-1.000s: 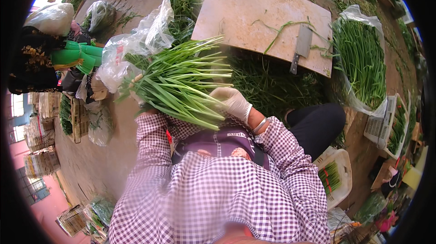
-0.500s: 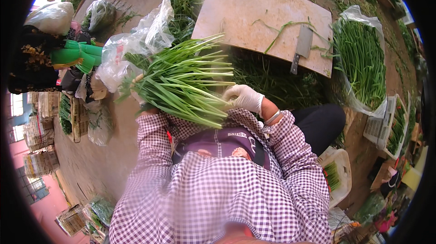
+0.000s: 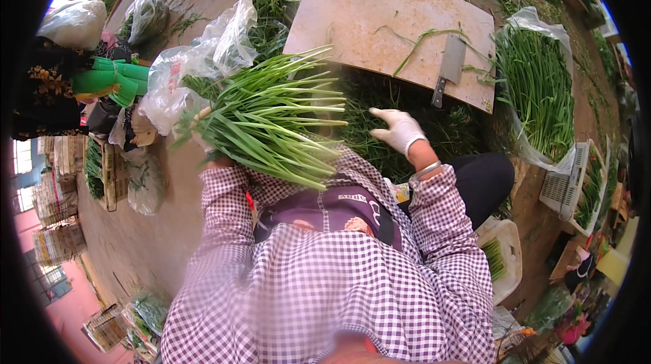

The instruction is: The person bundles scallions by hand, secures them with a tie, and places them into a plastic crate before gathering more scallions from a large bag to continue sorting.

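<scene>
A spread bunch of garlic chives lies across my left hand, its pale stem ends fanning to the right. Leaves hide most of that hand, but a finger shows wrapped round the bunch. My right hand, in a white glove, is apart from the bunch, with thumb and fingers spread and nothing in them. It hovers over a dark heap of loose green leaves below the board's near edge. Beyond lies a wooden board with a cleaver and a few stray leaves on it.
Clear plastic bags of greens stand left of the board and right of it. White plastic crates sit at the right and near my right side. At the far left is a person in dark clothes with a green sleeve.
My right hand has let go of the stem ends, moved right and spread its fingers. The bunch stays in my left hand, almost unmoved.
</scene>
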Motion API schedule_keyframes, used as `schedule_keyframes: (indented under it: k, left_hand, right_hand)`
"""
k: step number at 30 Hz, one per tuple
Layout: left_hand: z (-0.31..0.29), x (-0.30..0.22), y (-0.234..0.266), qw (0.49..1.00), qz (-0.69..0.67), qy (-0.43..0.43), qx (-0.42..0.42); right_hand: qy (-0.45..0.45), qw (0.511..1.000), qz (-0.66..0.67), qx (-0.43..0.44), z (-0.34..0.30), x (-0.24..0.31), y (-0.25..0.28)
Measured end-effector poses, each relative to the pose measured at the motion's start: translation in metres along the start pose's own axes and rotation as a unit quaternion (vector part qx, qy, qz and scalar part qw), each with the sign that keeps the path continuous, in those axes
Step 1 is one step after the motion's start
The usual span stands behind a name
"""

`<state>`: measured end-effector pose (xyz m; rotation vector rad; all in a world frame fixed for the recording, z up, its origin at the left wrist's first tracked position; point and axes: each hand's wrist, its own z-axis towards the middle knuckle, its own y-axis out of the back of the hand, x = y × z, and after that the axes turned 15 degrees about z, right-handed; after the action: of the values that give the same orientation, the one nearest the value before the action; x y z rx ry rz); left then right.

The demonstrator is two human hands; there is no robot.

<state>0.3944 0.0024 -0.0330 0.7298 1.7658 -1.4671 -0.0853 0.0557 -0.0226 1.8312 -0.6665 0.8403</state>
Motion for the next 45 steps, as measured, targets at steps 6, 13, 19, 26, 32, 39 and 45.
schedule_keyframes:
  k: [6,13,19,26,32,39,45]
  left_hand:
    - [0.008,-0.005,-0.006,0.971,-0.175,0.03,0.16]
    - [-0.011,-0.051,-0.063,0.921,-0.271,0.093,0.265]
    - [-0.012,-0.049,-0.032,0.922,-0.259,0.104,0.269]
    - [-0.018,-0.047,-0.025,0.94,-0.274,0.082,0.185]
    - [-0.022,-0.049,-0.036,0.936,-0.257,0.085,0.223]
    - [-0.016,-0.048,-0.031,0.941,-0.224,0.087,0.236]
    - [-0.013,-0.045,-0.013,0.951,-0.221,0.079,0.202]
  right_hand:
    - [0.074,0.781,0.581,0.216,-0.005,0.088,-0.062]
    - [0.048,0.84,0.451,0.299,-0.031,0.102,-0.048]
    - [-0.071,0.938,0.329,0.086,0.009,0.023,-0.038]
    - [-0.044,0.878,0.475,-0.046,0.063,0.022,-0.033]
    - [0.03,0.851,0.523,-0.042,0.093,0.058,-0.034]
    - [0.006,0.847,0.502,0.178,0.128,0.082,-0.045]
    - [0.032,0.875,0.464,0.133,0.124,0.11,-0.05]
